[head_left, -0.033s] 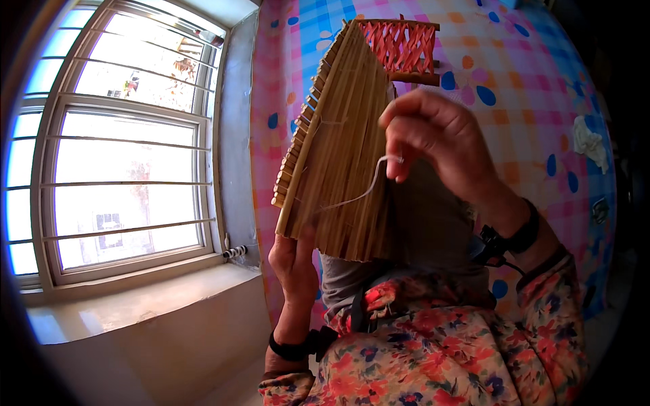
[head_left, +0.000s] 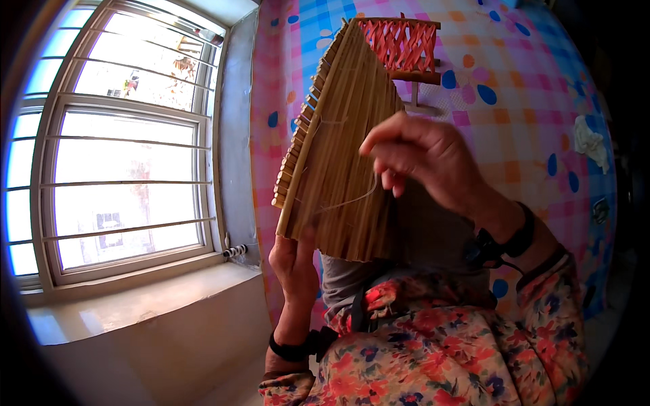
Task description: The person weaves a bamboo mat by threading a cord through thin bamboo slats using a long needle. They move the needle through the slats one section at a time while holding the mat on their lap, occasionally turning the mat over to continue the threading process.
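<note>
A tapering panel of thin tan bamboo-like sticks (head_left: 345, 155) stands over my lap, with a row of cut round stick ends along its left edge. My left hand (head_left: 294, 260) grips its lower left corner, thumb in front and the other fingers hidden behind it. A white thread (head_left: 352, 200) comes out of the panel's lower face and curves up to my right hand (head_left: 423, 152). The fingers of that hand are pinched together on the thread, just in front of the panel's right side. Short thread stitches show higher on the sticks.
Beyond the panel lies a small wooden frame woven with red strips (head_left: 405, 46), on a colourful checked sheet (head_left: 514, 149). A crumpled white cloth (head_left: 590, 142) is at the right. To the left are a barred window (head_left: 128, 155) and its sill (head_left: 149, 294).
My right hand has moved down and slightly left, closer to the panel, and the thread's upper end has dropped with it. The left hand and the panel stay in place.
</note>
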`<state>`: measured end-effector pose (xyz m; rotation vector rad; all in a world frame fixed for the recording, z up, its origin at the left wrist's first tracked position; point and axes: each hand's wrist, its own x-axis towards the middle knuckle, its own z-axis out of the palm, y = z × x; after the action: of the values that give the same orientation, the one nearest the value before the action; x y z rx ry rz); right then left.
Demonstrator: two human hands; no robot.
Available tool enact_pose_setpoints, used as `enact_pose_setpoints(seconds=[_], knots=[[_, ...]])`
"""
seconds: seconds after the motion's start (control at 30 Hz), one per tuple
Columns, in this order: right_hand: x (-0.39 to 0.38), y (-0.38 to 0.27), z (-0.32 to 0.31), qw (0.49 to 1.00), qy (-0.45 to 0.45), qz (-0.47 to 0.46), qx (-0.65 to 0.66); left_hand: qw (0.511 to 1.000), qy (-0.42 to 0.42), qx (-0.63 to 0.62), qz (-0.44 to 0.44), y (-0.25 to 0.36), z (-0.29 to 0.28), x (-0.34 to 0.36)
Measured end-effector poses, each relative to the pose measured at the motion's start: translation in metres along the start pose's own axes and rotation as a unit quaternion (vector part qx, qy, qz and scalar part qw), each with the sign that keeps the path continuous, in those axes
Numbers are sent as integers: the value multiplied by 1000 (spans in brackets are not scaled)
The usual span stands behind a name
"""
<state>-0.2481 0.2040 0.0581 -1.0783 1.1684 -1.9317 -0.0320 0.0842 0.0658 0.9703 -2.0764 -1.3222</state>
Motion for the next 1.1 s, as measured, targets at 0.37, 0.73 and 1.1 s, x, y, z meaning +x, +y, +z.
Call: enact_pose_setpoints(seconds=[0.37, 0.73, 1.1], knots=[[-22, 48, 54, 981, -55, -38, -183, 999, 17, -30, -8, 5, 6, -7], [-23, 49, 50, 980, -76, -32, -179, 999, -26, -23, -1, -2, 0, -10], [-26, 23, 42, 974, -118, 4, -193, 999, -25, 34, 21, -13, 7, -20]])
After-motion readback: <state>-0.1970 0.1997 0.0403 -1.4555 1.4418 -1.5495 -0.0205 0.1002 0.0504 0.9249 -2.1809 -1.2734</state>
